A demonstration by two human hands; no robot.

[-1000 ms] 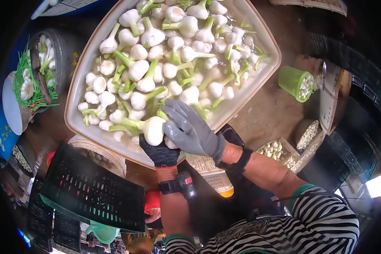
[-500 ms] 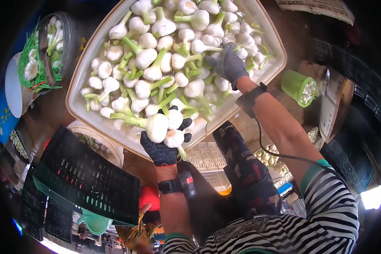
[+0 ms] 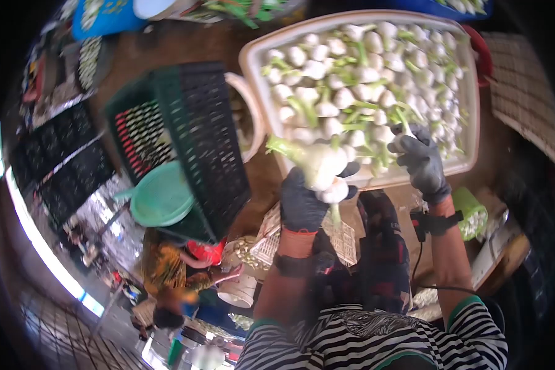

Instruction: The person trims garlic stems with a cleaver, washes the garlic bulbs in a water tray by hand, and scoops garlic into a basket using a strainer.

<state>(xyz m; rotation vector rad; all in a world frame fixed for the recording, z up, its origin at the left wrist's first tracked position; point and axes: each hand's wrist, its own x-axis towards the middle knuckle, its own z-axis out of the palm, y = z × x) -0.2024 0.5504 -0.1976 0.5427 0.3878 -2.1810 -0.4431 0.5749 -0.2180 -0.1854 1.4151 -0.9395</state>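
Observation:
My left hand (image 3: 303,205), in a dark glove, is closed round several garlic bulbs (image 3: 324,165). One large bulb has a green stem pointing up and left. My right hand (image 3: 424,168), in a grey glove, is over the near right part of a white tub (image 3: 472,137). Its curled fingers close on a garlic bulb (image 3: 405,132) with a green stem pointing upward; the fingers partly hide it. Many loose garlic bulbs (image 3: 367,75) with short green stems fill the tub in front of both hands. Motion blurs the held bulbs somewhat.
Left of the tub stands a dark plastic crate (image 3: 213,142) with a green basin (image 3: 162,196) by it. A light green bucket (image 3: 473,214) is at the lower right. Another person (image 3: 166,268) is at the lower left, near a white bucket (image 3: 237,291).
The view has swung left, bringing another person into sight. My right hand has drawn back from among the bulbs toward the tub's near edge, now with a bulb. My left hand keeps its bulbs.

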